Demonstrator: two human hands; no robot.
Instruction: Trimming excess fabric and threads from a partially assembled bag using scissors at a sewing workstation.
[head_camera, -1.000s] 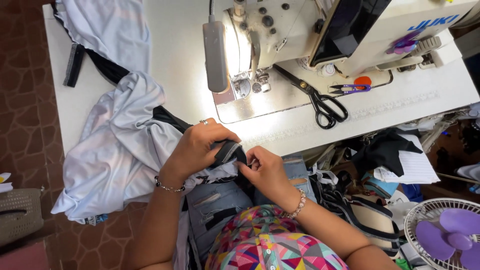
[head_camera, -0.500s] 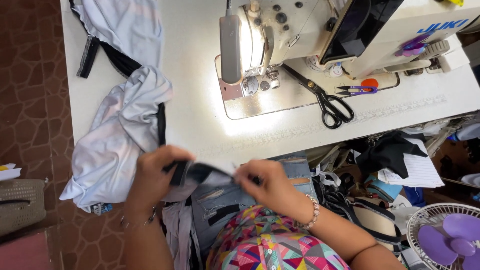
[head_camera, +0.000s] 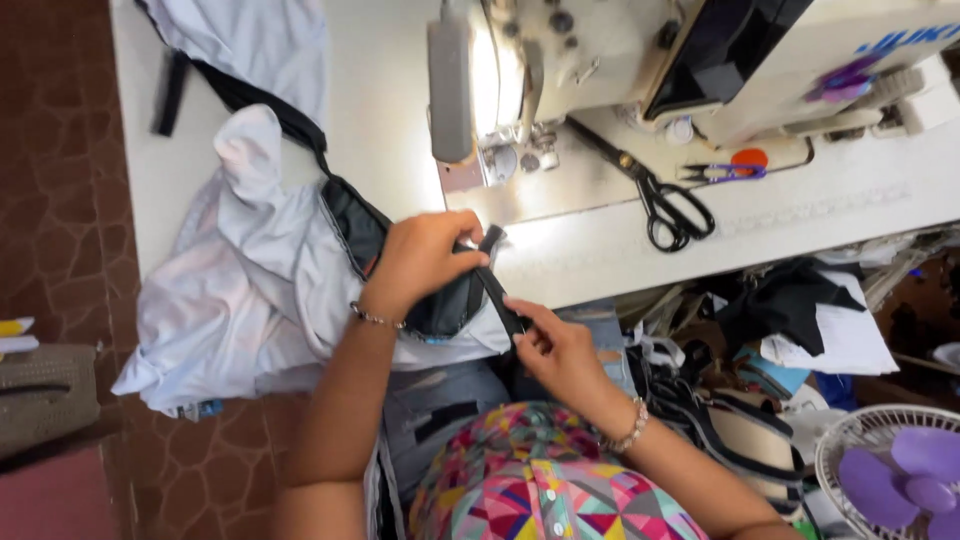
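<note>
Black strip (head_camera: 492, 280), one, sits mid-frame at the surface (head_camera: 400, 130) edge, pinched by both hands: left (head_camera: 420, 262), right (head_camera: 556, 345). One scissors (head_camera: 660, 200) lies upper right. Hands have risen since half a second ago.

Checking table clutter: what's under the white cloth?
The white cloth lies on the white table, over its edge. A black strip runs beneath its top fold; anything else there is covered.

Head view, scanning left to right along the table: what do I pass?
White garment → left hand gripping the black strip → sewing machine → black scissors → small purple snips.
</note>
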